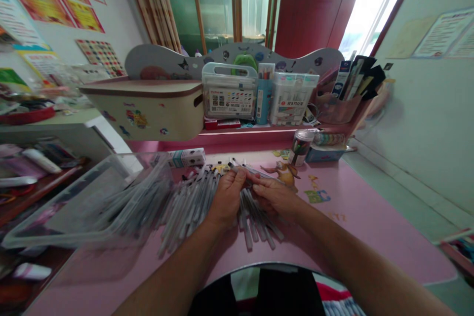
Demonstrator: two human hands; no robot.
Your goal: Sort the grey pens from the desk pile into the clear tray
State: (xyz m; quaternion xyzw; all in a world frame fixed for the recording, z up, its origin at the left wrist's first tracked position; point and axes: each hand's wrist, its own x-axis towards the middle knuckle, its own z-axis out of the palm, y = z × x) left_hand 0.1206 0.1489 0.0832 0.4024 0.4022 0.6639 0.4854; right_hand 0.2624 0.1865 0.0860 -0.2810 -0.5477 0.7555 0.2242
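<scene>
On the pink desk, many slim grey-white pens lie side by side, with more fanned out under and beside the hands. My left hand is closed around a pen whose dark tip pokes out above the fingers. Close against it, my right hand has its fingers pinched together near a light pen; whether it grips that pen is hidden. To the left, a clear plastic tray holds a blurred heap of similar pens.
Behind stand a cream storage box, a clear marker case, a second marker case and a pen holder. A small jar and a carton sit on the desk's back part.
</scene>
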